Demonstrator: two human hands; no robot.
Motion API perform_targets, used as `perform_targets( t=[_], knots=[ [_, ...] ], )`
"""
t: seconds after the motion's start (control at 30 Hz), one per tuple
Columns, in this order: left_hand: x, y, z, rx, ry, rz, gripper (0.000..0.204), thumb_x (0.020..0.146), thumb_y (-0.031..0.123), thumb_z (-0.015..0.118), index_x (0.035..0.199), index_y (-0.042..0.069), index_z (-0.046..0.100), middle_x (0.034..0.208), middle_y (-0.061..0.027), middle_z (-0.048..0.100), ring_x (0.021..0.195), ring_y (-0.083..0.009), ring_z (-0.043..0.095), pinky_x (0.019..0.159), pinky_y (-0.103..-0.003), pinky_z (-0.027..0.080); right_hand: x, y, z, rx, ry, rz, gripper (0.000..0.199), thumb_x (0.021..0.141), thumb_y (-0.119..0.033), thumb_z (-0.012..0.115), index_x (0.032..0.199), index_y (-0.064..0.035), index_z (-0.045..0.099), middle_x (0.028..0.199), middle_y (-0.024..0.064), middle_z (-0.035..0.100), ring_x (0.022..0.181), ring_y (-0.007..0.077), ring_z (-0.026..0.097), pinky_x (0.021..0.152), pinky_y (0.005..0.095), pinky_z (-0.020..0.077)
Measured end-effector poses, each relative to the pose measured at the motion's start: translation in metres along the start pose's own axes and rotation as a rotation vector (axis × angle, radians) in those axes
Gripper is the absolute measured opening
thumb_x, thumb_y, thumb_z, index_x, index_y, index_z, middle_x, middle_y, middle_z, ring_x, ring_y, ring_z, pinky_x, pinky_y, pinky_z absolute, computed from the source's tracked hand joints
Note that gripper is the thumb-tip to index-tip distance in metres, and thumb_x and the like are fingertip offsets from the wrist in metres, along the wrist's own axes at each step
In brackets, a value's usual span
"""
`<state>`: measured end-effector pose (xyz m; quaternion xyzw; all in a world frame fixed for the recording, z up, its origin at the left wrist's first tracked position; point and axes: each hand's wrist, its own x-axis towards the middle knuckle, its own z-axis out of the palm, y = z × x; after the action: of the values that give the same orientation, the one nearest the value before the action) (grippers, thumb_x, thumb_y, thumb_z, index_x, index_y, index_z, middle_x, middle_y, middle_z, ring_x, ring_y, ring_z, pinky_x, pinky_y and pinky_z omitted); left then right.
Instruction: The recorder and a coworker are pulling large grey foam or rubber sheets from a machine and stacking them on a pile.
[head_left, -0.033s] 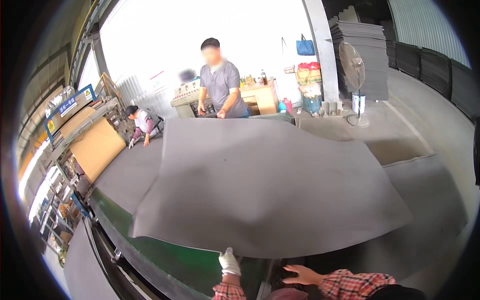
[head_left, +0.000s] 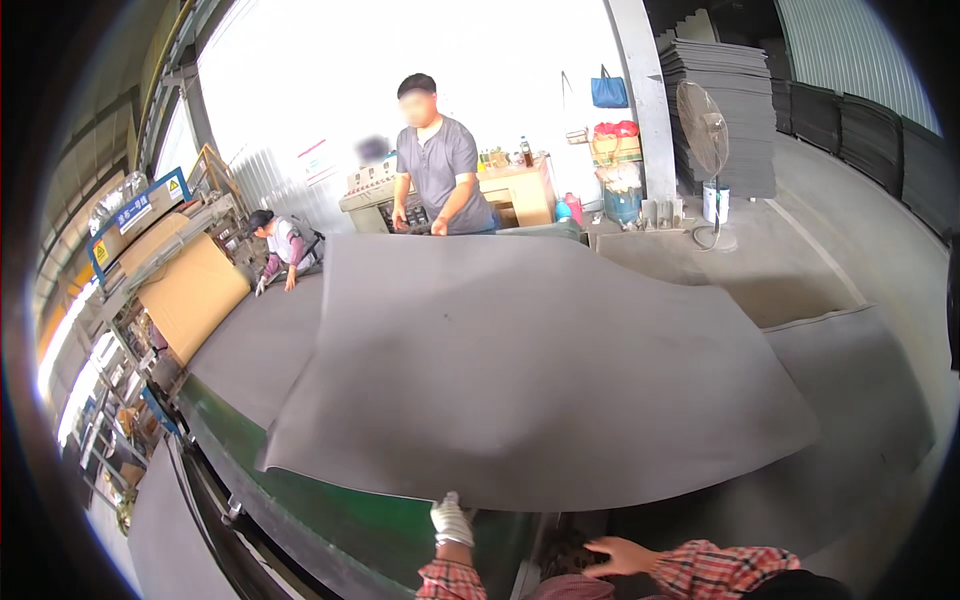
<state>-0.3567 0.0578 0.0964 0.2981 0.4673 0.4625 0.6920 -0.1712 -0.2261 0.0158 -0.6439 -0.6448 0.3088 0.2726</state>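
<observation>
A large dark grey flexible sheet (head_left: 540, 370) spans the middle of the view, its surface gently wavy. At its near edge my left hand (head_left: 452, 522), in a white glove, is closed with the sheet's rim pinched in its fingers. My right hand (head_left: 620, 556) is bare and stretched out to the left, just below that edge and apart from it. Its fingers are extended and hold nothing I can see. Across the sheet stands a person in a grey shirt (head_left: 440, 165), both hands low by the far edge; whether they grip it is unclear.
A green belt surface (head_left: 330, 515) runs under the sheet's left side. Another person (head_left: 285, 250) leans over grey material at the far left, beside a machine with a brown roll (head_left: 195, 300). More grey sheeting (head_left: 850, 390) lies at right. A standing fan (head_left: 705, 130) and stacked sheets (head_left: 735, 110) are behind.
My left hand and the sheet's near edge have shifted slightly left. My right hand has moved a little to the right and down.
</observation>
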Motion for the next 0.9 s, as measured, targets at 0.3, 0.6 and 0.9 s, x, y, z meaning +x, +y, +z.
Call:
perform_targets(
  t=[0.3, 0.6, 0.9],
  knots=[
    [0.023, 0.03, 0.019, 0.152, 0.425, 0.352, 0.059, 0.082, 0.014, 0.057, 0.132, 0.005, 0.026, 0.125, -0.0166, 0.041, 0.112, -0.0313, 0.042, 0.093, -0.038, 0.038, -0.15, 0.027, 0.001, -0.43, -0.329, 0.128, 0.053, 0.082, -0.043, 0.048, 0.124, -0.0095, 0.044, 0.129, 0.0139, 0.04, 0.124, 0.0296, 0.034, 0.098, 0.0461, 0.0284],
    [-0.125, -0.091, 0.072, 0.497, -0.237, 0.631, 0.066, 0.075, -0.005, 0.057, 0.131, 0.01, 0.027, 0.129, -0.0147, 0.035, 0.118, -0.0246, 0.037, 0.099, -0.035, 0.035, -0.153, 0.013, -0.019, -0.603, -0.476, 0.054, 0.046, 0.084, -0.019, 0.045, 0.128, -0.0098, 0.037, 0.133, 0.0132, 0.035, 0.125, 0.0288, 0.032, 0.094, 0.0495, 0.0311],
    [-0.197, -0.137, 0.094, 0.582, -0.501, 0.319, 0.056, 0.077, 0.0, 0.057, 0.128, 0.002, 0.033, 0.125, -0.0164, 0.04, 0.115, -0.0265, 0.043, 0.093, -0.034, 0.039, -0.18, 0.058, -0.015, -0.545, -0.19, -0.184, 0.044, 0.08, -0.037, 0.052, 0.111, -0.0072, 0.055, 0.113, 0.0154, 0.052, 0.108, 0.0307, 0.048, 0.086, 0.0375, 0.0412]
  ],
)
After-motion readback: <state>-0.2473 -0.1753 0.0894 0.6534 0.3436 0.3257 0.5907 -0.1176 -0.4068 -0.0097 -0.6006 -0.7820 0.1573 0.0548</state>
